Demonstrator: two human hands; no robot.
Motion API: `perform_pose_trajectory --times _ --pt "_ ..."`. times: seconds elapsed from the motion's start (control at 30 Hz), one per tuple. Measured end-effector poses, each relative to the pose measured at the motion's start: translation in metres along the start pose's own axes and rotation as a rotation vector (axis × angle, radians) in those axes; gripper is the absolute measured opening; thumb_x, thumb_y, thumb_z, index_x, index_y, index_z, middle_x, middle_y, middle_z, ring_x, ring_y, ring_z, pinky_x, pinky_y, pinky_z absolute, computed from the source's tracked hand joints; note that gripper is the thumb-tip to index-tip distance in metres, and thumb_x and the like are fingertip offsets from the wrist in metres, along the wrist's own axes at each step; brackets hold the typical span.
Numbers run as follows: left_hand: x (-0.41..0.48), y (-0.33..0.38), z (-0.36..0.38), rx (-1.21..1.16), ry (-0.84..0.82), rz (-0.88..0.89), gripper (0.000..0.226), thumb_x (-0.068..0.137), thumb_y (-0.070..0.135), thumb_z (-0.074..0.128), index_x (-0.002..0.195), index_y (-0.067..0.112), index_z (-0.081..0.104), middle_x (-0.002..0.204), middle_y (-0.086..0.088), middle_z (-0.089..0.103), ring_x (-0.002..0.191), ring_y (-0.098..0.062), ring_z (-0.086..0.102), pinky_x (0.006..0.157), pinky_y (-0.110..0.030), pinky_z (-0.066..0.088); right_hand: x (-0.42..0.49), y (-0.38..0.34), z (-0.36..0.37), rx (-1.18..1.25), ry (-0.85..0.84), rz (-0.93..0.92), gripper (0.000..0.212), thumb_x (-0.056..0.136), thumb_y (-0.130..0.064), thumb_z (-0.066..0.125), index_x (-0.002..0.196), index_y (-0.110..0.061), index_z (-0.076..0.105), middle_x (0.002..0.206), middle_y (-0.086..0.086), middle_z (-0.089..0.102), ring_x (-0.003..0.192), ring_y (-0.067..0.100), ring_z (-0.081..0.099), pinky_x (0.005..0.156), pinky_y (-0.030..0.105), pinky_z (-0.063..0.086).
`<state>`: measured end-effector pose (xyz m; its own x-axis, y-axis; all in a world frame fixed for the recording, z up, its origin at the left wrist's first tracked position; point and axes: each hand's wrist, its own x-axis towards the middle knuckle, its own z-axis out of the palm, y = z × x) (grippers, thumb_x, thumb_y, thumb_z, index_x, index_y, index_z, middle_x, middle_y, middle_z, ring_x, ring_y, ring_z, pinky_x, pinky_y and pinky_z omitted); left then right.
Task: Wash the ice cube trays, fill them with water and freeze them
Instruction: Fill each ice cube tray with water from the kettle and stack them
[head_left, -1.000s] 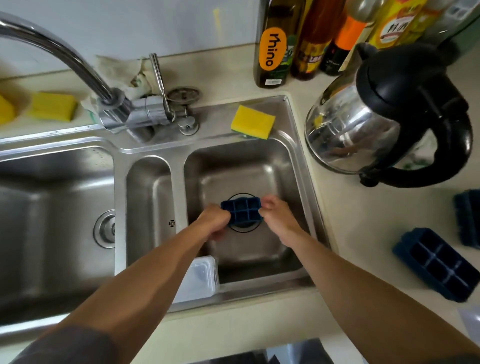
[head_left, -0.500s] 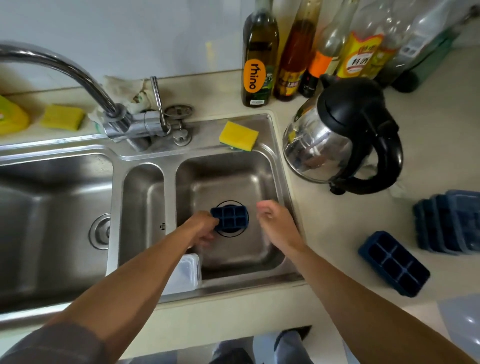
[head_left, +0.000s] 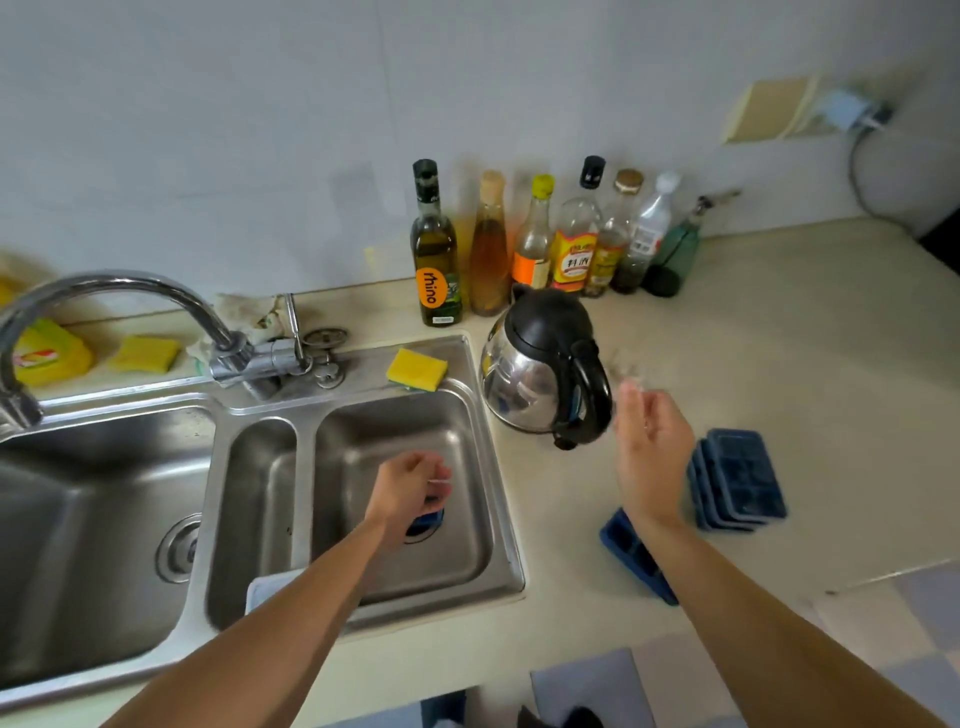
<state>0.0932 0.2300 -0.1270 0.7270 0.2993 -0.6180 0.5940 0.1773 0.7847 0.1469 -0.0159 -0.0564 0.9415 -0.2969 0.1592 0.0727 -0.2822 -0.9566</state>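
One hand fewer is holding the ice cube tray (head_left: 429, 518): the left hand (head_left: 410, 493) is keeping its fingers curled on it in the sink (head_left: 374, 431), while the right hand (head_left: 649, 447), fingers apart, is swinging toward the stacked trays (head_left: 737, 480), likely fetching another

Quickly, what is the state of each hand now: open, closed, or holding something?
Left hand: fingers curled round the tray, which is mostly hidden under it.
Right hand: open, holds nothing.
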Motion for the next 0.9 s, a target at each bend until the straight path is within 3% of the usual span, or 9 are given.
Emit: perform_pose_trajectory --times 0.1,0.2,0.27,0.37,0.47,0.63,0.77,0.9 --pt "-0.010 0.005 0.012 0.013 -0.005 0.054 0.021 0.104 0.012 0.050 0.092 0.010 0.066 0.080 -0.007 0.071 0.065 -0.018 0.067 0.061 -0.030 0.054 0.025 -0.003 -0.003 -0.010 -0.016 0.077 0.036 0.097 -0.055 0.055 0.087 -0.021 0.059 0.084 0.000 0.061 0.076 0.011 0.057 0.071 0.030 0.050" --pt "-0.018 0.007 0.018 0.051 -0.032 0.080 0.020 0.104 0.010 0.049 0.095 0.009 0.067 0.079 -0.006 0.072 0.065 -0.018 0.068 0.065 -0.033 0.056 0.039 0.002 0.009 -0.048 -0.126 0.160 0.065 0.089 -0.070 0.048 0.085 -0.006 0.058 0.076 0.002 0.058 0.070 0.011 0.053 0.069 0.037 0.048" --pt "-0.022 0.005 0.017 0.079 -0.047 0.090 0.020 0.104 0.010 0.049 0.096 0.009 0.067 0.080 -0.006 0.072 0.066 -0.018 0.069 0.067 -0.034 0.056 0.044 0.007 0.019 -0.038 -0.202 0.198 0.065 0.094 -0.064 0.048 0.081 -0.002 0.060 0.074 0.010 0.062 0.070 0.023 0.057 0.073 0.045 0.051" --pt "-0.028 0.002 0.010 0.089 -0.049 0.082 0.021 0.104 0.010 0.048 0.094 0.010 0.067 0.081 -0.009 0.071 0.066 -0.019 0.067 0.066 -0.033 0.053 0.042 0.014 0.033 0.111 -0.280 0.289 0.059 0.101 -0.055 0.050 0.079 -0.003 0.067 0.066 0.010 0.065 0.060 0.022 0.060 0.066 0.037 0.055" --pt "-0.030 0.001 0.002 0.118 -0.040 0.089 0.021 0.104 0.008 0.048 0.095 0.009 0.067 0.086 -0.014 0.070 0.073 -0.024 0.065 0.067 -0.033 0.052 0.039 0.017 0.039 0.151 -0.270 0.277 0.066 0.092 -0.068 0.048 0.066 -0.009 0.063 0.055 0.005 0.059 0.050 0.016 0.056 0.053 0.024 0.050" --pt "-0.022 0.000 -0.010 0.161 -0.090 0.088 0.021 0.104 0.007 0.046 0.098 0.006 0.066 0.087 -0.015 0.070 0.076 -0.025 0.064 0.067 -0.033 0.051 0.024 0.010 0.044 0.111 -0.241 0.325 0.075 0.082 -0.078 0.044 0.063 -0.007 0.060 0.050 0.007 0.054 0.046 0.016 0.050 0.052 0.028 0.047" --pt "-0.007 -0.003 -0.012 0.179 -0.130 0.067 0.022 0.104 0.010 0.048 0.093 0.010 0.067 0.081 -0.010 0.071 0.072 -0.021 0.065 0.068 -0.033 0.054 0.000 0.006 0.050 0.165 -0.169 0.335 0.067 0.094 -0.065 0.047 0.065 -0.006 0.058 0.046 0.000 0.052 0.042 0.013 0.048 0.045 0.020 0.044" --pt "0.005 -0.011 -0.008 0.155 -0.152 0.031 0.021 0.105 0.010 0.048 0.094 0.010 0.066 0.078 -0.006 0.071 0.064 -0.017 0.065 0.068 -0.035 0.054 -0.022 0.005 0.040 0.159 -0.145 0.385 0.059 0.100 -0.055 0.052 0.064 -0.008 0.059 0.048 0.001 0.053 0.040 0.013 0.048 0.044 0.022 0.044"
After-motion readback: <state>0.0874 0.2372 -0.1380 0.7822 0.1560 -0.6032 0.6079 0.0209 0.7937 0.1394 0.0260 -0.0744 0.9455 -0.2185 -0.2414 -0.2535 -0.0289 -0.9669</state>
